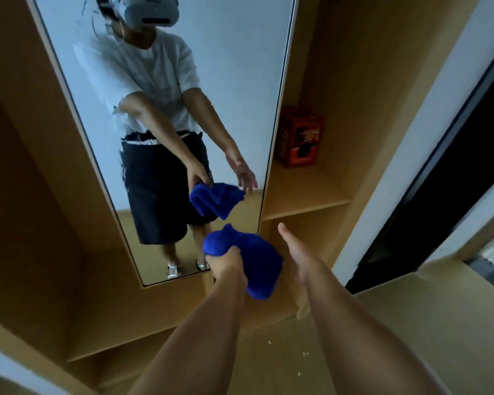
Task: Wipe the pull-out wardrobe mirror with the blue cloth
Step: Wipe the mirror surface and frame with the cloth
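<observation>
A tall narrow mirror (234,81) stands pulled out from the wooden wardrobe, filling the upper middle of the view. It reflects a person in a white shirt and dark shorts. My left hand (227,265) grips a bunched blue cloth (257,266) just below the mirror's lower right corner, apart from the glass. To the right of the cloth, my right hand (297,252) is held out with fingers straight, holding nothing. Smears show on the mirror's upper left.
A red box (298,138) sits on a wooden shelf (305,195) to the right of the mirror. Wardrobe panels (40,195) flank the mirror on the left. A dark window with a white frame (439,155) runs along the right. Small crumbs lie on the floor (283,352).
</observation>
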Demonstrator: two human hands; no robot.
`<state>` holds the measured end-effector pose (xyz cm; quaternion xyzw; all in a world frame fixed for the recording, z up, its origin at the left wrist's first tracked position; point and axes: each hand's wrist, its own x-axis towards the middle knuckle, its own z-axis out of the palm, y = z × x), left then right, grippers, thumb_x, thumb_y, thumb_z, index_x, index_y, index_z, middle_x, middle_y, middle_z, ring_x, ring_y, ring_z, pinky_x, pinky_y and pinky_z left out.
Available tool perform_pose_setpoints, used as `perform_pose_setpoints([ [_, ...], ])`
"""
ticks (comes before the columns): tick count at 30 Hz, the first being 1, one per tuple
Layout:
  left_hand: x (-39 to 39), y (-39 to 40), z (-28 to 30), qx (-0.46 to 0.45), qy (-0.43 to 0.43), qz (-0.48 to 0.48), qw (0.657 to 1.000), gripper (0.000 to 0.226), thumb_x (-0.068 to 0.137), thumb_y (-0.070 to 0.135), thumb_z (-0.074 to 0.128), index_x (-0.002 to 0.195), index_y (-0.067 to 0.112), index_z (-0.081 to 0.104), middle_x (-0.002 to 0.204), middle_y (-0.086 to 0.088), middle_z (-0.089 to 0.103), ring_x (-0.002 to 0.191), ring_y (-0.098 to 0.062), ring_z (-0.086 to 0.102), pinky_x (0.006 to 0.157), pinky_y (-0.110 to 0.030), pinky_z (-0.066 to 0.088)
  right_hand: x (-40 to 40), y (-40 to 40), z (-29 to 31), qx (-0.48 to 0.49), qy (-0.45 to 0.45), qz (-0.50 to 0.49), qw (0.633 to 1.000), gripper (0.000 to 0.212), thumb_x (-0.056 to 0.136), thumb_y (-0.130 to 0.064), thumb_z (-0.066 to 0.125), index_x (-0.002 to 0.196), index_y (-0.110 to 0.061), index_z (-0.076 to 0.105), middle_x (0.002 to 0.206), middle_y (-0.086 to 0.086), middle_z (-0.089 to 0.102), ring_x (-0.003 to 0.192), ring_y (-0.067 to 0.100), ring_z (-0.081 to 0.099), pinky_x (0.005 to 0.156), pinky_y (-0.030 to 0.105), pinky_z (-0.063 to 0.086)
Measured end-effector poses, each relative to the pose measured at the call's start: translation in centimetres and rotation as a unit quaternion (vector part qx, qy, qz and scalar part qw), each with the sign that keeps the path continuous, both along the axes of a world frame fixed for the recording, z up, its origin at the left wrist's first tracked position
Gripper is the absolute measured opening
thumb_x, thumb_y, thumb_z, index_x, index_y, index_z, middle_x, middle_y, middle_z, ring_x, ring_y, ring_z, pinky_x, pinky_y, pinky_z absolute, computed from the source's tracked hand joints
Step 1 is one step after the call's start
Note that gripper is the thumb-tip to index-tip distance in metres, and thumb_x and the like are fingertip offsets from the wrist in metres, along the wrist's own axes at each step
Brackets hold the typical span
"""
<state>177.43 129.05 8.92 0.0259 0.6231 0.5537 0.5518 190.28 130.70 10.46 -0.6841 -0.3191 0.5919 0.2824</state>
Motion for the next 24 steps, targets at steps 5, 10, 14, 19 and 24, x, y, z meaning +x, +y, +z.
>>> perform_pose_setpoints([
  [5,-4.6,-0.8,0.5,0.054,0.147,-0.153,0.976,0.064,0.079,0.007,0.058,0.138,0.023,0.038,0.116,-0.005,0.049,0.095,-0.026,0.046,0.081,-0.041,0.039,-4.8,-0.1,1.0,0.126,-0.119,0.113,0.978,0.092,0.079,-0.072,0.050,0.150,-0.027,0.014,0.156,0.004,0.022,0.140,0.031,0.024,0.113,0.051,0.023],
  [10,-6.7,-1.2,2.6,0.100,0.060,-0.155,0.981,0.028,0.081,0.025,0.068,0.106,0.025,0.055,0.093,-0.001,0.060,0.084,-0.021,0.058,0.068,-0.034,0.045,-8.7,-0.7,1.7,0.129,-0.038,0.132,0.982,0.080,0.080,-0.068,0.053,0.142,-0.019,0.035,0.137,0.006,0.048,0.119,0.027,0.049,0.099,0.041,0.038],
  [14,-8.0,-1.2,4.1,0.115,0.055,-0.133,0.983,0.026,0.084,0.046,0.064,0.096,0.023,0.060,0.090,-0.002,0.064,0.082,-0.022,0.060,0.058,-0.031,0.045,-9.8,-0.8,3.5,0.097,0.063,0.166,0.979,0.070,0.075,-0.065,0.063,0.127,-0.021,0.052,0.124,0.005,0.060,0.108,0.026,0.058,0.099,0.044,0.043],
  [19,-9.6,-0.7,6.4,0.103,0.027,-0.126,0.986,0.046,0.082,0.059,0.058,0.096,0.016,0.063,0.093,-0.012,0.068,0.084,-0.031,0.064,0.061,-0.037,0.050,-10.6,-0.6,5.8,0.085,0.145,0.199,0.965,0.050,0.073,-0.048,0.074,0.113,-0.020,0.062,0.109,0.005,0.068,0.100,0.027,0.063,0.085,0.041,0.051],
  [24,-9.9,0.0,8.1,0.141,0.149,-0.113,0.972,0.051,0.083,0.045,0.064,0.119,0.012,0.048,0.113,-0.011,0.060,0.096,-0.027,0.059,0.083,-0.043,0.051,-11.6,-0.5,7.0,0.119,0.184,0.135,0.966,0.035,0.080,-0.032,0.071,0.111,-0.017,0.065,0.101,0.009,0.071,0.092,0.028,0.066,0.072,0.036,0.053],
])
